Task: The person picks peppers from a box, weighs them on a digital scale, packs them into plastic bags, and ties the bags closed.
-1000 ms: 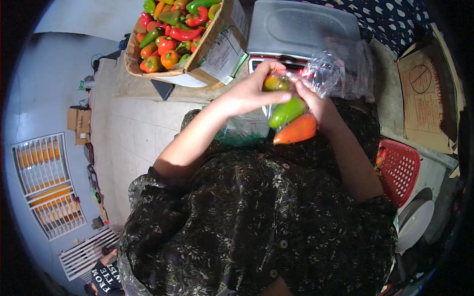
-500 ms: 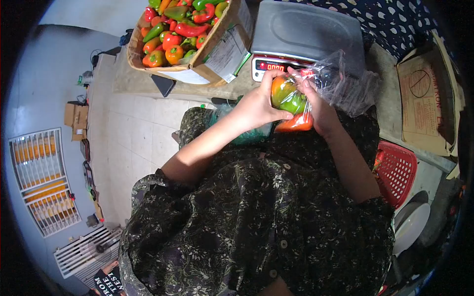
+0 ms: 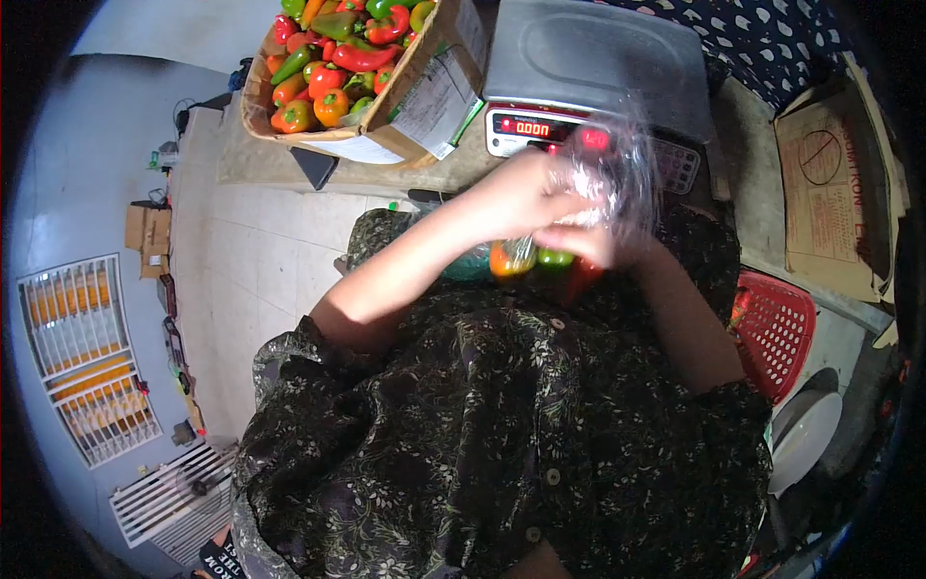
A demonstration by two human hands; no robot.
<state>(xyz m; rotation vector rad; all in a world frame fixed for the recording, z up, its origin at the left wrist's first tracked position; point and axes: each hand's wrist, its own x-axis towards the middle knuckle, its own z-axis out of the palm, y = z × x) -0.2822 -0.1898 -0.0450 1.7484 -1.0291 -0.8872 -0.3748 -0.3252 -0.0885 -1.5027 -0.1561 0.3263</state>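
Observation:
A clear plastic bag (image 3: 632,179) with bell peppers (image 3: 511,259) in its bottom hangs over my lap, in front of the scale. Orange, green and red peppers show through the film below my fingers. My left hand (image 3: 540,193) is closed on the gathered upper part of the bag. Just beneath it, my right hand (image 3: 593,243) pinches the bag above the peppers. Motion smears the fingers and the loose plastic a little. Behind them sits a digital scale (image 3: 598,58) with a lit red display, partly covered by the bag.
A cardboard box (image 3: 424,121) full of mixed peppers stands left of the scale, with a dark phone-like slab (image 3: 314,168) by it. On the right are a flattened carton (image 3: 830,183), a red plastic basket (image 3: 779,333) and a white bowl (image 3: 808,444).
The peppers have dropped lower and hang beneath my hands. My left hand has moved from cupping them to the bag's upper part; my right hand has come down and inward.

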